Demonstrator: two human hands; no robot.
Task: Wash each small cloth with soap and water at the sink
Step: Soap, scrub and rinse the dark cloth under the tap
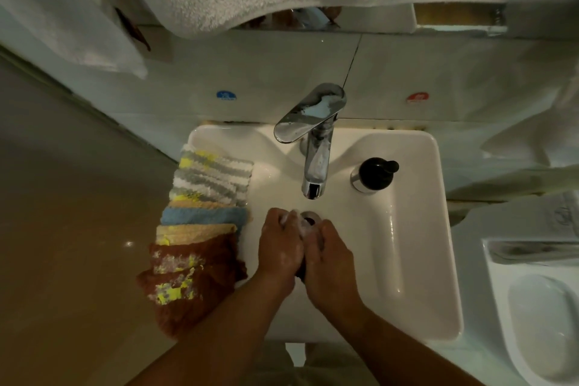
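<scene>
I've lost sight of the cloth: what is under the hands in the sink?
Only a dark sliver of cloth shows between the left hand and right hand, with suds and part of the drain beyond the fingers. The rest is covered.

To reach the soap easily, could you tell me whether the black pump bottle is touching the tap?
Apart. The head view shows bare white sink rim between the pump bottle and the tap.

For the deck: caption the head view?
Left hand and right hand lather a dark cloth over the sink, beside stacked cloths.
</scene>
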